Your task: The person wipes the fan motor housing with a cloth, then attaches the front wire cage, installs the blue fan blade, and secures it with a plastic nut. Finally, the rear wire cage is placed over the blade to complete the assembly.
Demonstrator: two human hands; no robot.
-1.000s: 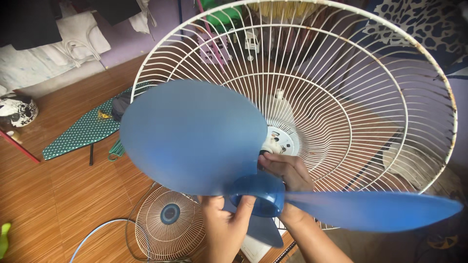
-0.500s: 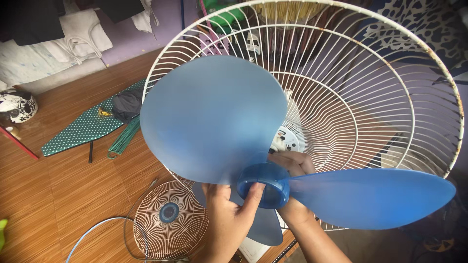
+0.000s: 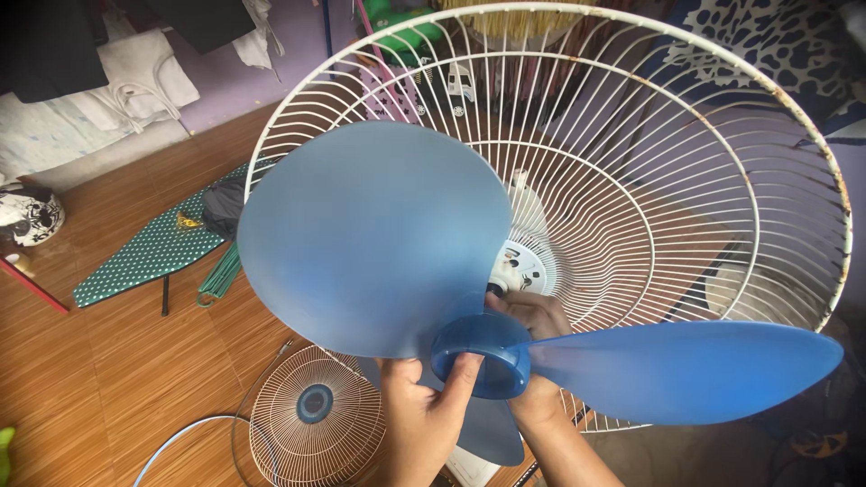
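A translucent blue fan blade set (image 3: pixel 379 234) with a round hub (image 3: pixel 483 353) is held in front of a white wire rear fan guard (image 3: pixel 686 162). My left hand (image 3: pixel 424 415) grips the hub from below, thumb on its rim. My right hand (image 3: pixel 532 325) reaches behind the hub, fingers near the white motor face (image 3: pixel 517 267) at the guard's centre. One blade spreads up and left, another (image 3: pixel 686 372) stretches right, a third points down and is partly hidden by my arms.
A white front fan guard (image 3: pixel 311 415) with a blue centre lies on the wooden floor (image 3: pixel 108 361), a thin ring beside it. A green dotted ironing board (image 3: pixel 144 252) lies at left, a patterned helmet (image 3: pixel 27 215) beyond it. Clothes and cushions line the back wall.
The blade set has turned and shifted slightly in my hands; the large blade moved up, then back left. The view shifted a little. Both hands stay at the hub.
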